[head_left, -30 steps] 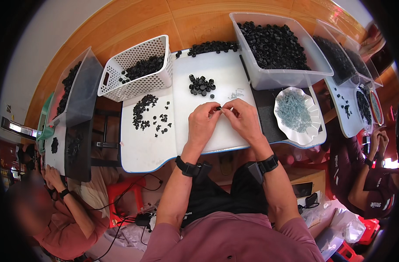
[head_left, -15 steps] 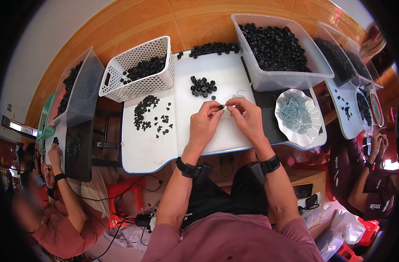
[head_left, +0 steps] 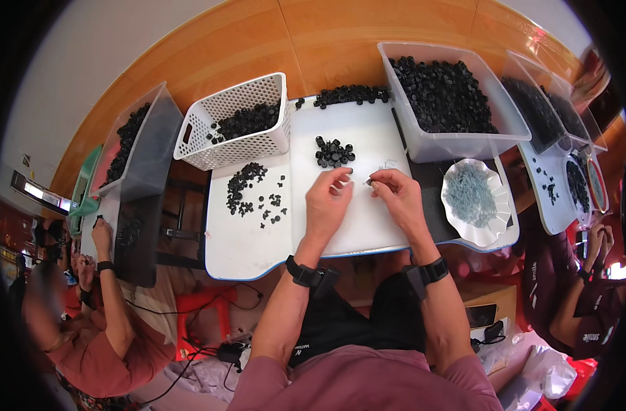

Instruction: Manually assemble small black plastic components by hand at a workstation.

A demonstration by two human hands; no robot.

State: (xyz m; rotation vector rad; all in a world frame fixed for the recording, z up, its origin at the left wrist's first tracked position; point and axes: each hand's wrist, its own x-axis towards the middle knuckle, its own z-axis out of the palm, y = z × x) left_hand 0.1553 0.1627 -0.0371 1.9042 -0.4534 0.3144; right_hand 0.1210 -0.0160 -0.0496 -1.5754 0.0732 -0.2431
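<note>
One small black part [head_left: 369, 182] is pinched in the right hand [head_left: 402, 198] above the table [head_left: 359, 231] — likely light, stiff, best held by its edges. Left hand [head_left: 326, 204] curls nearby — contents unclear.

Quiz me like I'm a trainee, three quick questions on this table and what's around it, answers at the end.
1. Multiple choice. The thin pieces on the white plate look:
a) red
b) bluish
c) yellow

2. True or false. The left hand and right hand are touching each other.

3. Fill in. From the wearer's view, the white basket stands to the ____ of the nearest clear bin.

Key: 1. b; 2. false; 3. left
</note>
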